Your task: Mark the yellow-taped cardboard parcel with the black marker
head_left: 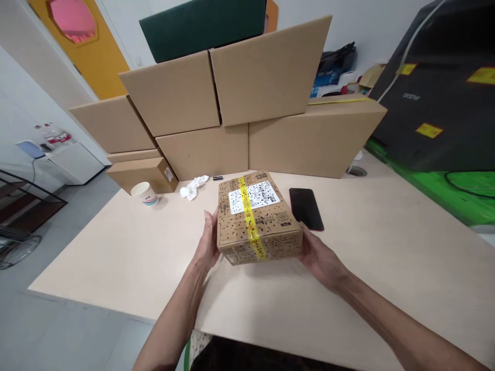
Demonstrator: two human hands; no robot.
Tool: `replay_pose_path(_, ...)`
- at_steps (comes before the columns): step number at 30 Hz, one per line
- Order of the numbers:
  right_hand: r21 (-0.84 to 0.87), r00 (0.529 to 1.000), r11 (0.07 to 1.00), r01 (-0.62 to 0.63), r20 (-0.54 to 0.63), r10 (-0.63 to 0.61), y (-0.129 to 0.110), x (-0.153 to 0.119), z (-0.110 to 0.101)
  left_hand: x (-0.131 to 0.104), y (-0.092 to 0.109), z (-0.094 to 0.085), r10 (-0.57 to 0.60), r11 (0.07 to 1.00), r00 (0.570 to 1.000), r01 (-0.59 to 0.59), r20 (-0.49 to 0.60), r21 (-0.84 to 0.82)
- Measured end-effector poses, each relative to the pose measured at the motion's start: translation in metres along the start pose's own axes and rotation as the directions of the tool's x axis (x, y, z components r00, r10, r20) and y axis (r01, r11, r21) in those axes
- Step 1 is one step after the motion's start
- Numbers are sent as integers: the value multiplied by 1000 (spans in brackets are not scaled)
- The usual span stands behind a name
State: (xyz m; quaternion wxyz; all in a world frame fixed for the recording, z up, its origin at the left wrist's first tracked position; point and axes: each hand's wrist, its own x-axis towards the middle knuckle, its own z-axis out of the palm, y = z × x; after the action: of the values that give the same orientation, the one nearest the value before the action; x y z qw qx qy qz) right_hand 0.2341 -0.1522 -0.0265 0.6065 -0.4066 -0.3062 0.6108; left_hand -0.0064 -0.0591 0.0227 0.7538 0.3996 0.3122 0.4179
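A brown cardboard box [266, 226] with black speckled print is held between both my hands above the pale table, its near end tilted toward me. Yellow tape runs down its middle, across a white label [265, 195] on the top. My left hand [209, 239] presses against the left side, with most of its fingers hidden by the box. Against the near right corner lies my right hand [319, 257], its fingertips partly out of sight behind the box. Just right of the box a black phone [305, 208] rests on the table.
Large cardboard boxes [270, 67] are stacked along the back, a dark green box [204, 26] on top. A paper cup [144, 193], crumpled tissue [194, 186] and small dark object [217, 178] stand or lie at the left. A grey-covered machine [441, 93] rises at right.
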Motion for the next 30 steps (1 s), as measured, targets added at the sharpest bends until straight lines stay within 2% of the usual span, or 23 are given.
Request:
replay_pose_path(3,-37,999,998,46,8,-46,-2,-1,0,2,-1,-7,-40,999,999,40,-33,-22)
replay_pose_path(6,-71,993,991,117,27,-116,-3,-3,-3,4,-3,-14,-135,991,987,133,-88,-21)
replay_pose_path(9,-164,981,968,189,79,-178,0,-5,-7,4,-5,-17,-175,984,983,177,-64,31)
replay_pose_path(13,-318,985,932,174,64,-162,5,-5,-8,1,-4,-13,-119,984,992,114,32,136)
replay_pose_path(17,-205,986,968,143,-58,-158,4,-1,-4,-1,-3,-9,-119,979,992,122,-33,162)
replay_pose_path(20,-160,985,978,131,-89,-147,1,0,-1,-1,-5,-7,-99,978,992,111,-74,178)
replay_pose_path(24,-180,985,977,115,-105,-135,1,-1,0,0,-15,-9,40,939,998,-18,-57,343)
replay_pose_path(26,-179,986,979,95,-119,-118,3,0,-1,3,-23,-15,180,838,983,-165,22,520)
replay_pose_path(27,-176,986,980,88,-124,-111,4,1,-2,6,-27,-18,258,743,962,-256,89,618)
replay_pose_path(28,-174,986,981,85,-127,-108,5,1,-3,9,-30,-22,334,616,927,-351,170,705)
replay_pose_path(30,-176,987,981,85,-121,-108,7,3,-4,19,-36,-27,442,304,827,-503,348,809)
